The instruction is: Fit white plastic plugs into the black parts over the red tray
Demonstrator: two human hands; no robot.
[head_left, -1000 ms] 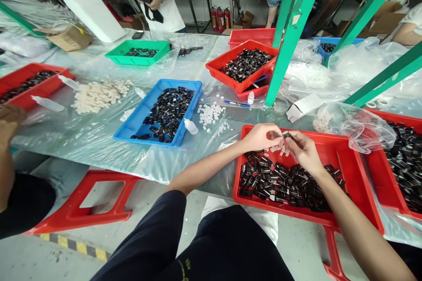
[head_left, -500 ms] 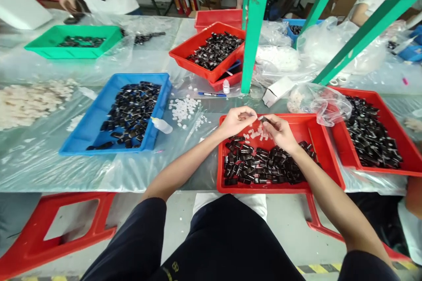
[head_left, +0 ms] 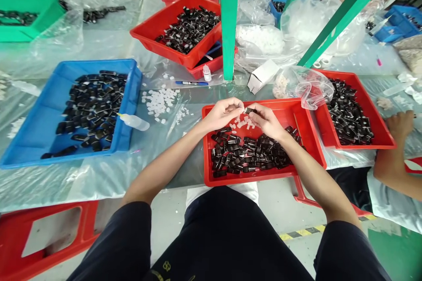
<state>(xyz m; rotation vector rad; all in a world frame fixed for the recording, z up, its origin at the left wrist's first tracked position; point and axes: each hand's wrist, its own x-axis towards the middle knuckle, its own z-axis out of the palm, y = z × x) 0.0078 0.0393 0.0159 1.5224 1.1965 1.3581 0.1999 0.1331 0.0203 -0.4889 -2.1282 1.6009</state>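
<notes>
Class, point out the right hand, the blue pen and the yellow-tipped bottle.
Right hand [head_left: 267, 121], head view: back of the hand.
Blue pen [head_left: 191, 83], head view: middle of the barrel.
Yellow-tipped bottle [head_left: 136, 122], head view: its translucent body.

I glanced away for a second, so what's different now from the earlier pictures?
Mostly the view swung right, bringing a co-worker's hand into sight. The left hand and right hand still meet over the nearest red tray, the right still holding a black piece. The blue tray stayed put.
</notes>
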